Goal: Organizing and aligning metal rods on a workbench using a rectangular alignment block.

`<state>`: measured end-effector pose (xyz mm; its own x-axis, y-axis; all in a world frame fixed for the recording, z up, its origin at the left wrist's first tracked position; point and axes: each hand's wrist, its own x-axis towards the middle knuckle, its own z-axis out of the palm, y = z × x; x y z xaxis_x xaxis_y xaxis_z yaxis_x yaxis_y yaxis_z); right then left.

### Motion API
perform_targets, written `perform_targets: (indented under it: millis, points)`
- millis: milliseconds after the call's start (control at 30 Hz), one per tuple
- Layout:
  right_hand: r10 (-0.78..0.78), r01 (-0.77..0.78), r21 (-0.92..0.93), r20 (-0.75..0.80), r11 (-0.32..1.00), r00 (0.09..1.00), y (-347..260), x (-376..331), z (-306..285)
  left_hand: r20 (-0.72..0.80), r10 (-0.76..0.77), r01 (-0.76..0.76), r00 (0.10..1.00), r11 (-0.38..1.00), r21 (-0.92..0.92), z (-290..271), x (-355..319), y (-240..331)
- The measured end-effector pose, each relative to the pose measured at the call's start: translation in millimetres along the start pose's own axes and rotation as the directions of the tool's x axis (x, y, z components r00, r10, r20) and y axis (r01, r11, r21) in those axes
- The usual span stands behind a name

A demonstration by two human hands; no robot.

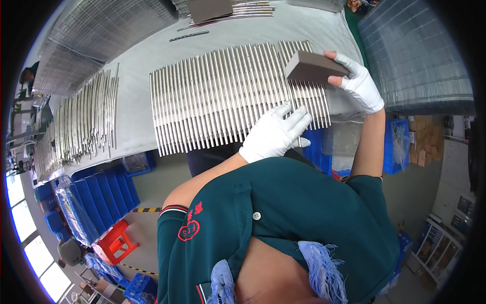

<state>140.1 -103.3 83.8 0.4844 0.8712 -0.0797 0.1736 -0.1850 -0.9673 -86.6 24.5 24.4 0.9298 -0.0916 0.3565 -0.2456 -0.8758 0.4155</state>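
Right hand, white-gloved, fingers clamped on a brown rectangular sanding block resting on the row of silver metal rods. Left hand, fingers together, pressed flat on the rods' near ends on the grey counter. Judged: abrading underway; the next stroke calls for steady pressure along the rods

Shiny smooth metal rods, matt brown abrasive foam block, white knit cloth gloves.
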Motion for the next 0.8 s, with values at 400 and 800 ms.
perform_targets:
  millis: [400,800]
  points:
    - [-0.056,0.072,-0.124,0.124,0.990,0.991,-3,9,22,-0.044,0.020,-0.020,0.999,1.000,-0.001,-5,4,2]
    - [-0.287,0.347,-0.381,0.206,0.857,0.936,-9,22,42,-0.043,0.014,-0.015,0.999,0.999,-0.032,-1,1,-1]
